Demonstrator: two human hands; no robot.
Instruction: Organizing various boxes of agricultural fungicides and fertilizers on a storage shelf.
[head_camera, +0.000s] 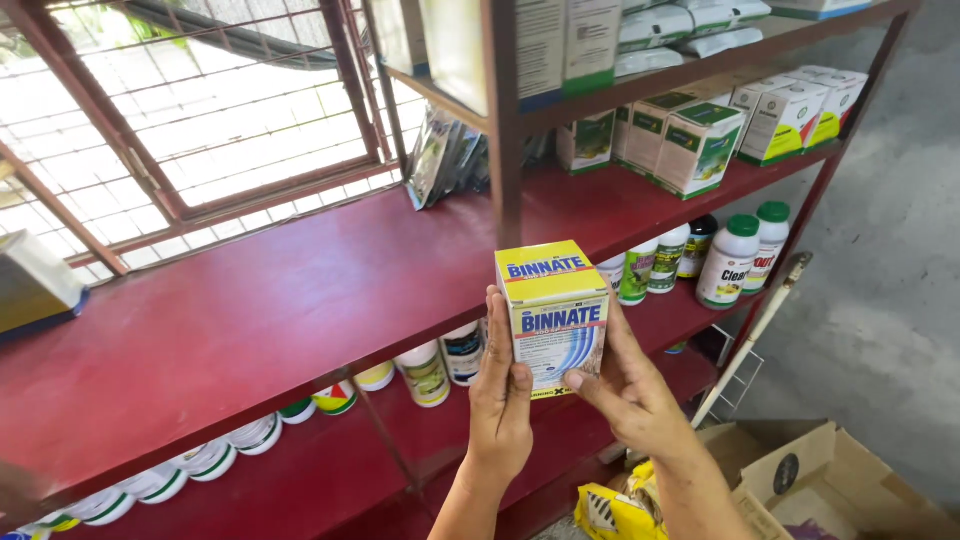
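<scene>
Gripping a yellow box (553, 312) from both sides, the left hand (500, 400) and right hand (628, 390) pinch it between fingers and thumbs. It is held upright above the red shelf (250, 310), near white bottles (740, 258).

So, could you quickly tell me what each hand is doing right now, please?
Left hand: closed on the left side of the yellow carton.
Right hand: closed on the same carton's right side, thumb at its lower front.

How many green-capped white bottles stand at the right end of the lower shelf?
2: one green-capped bottle nearer the middle, the other right beside it at the shelf's end. More may be hidden behind.
</scene>
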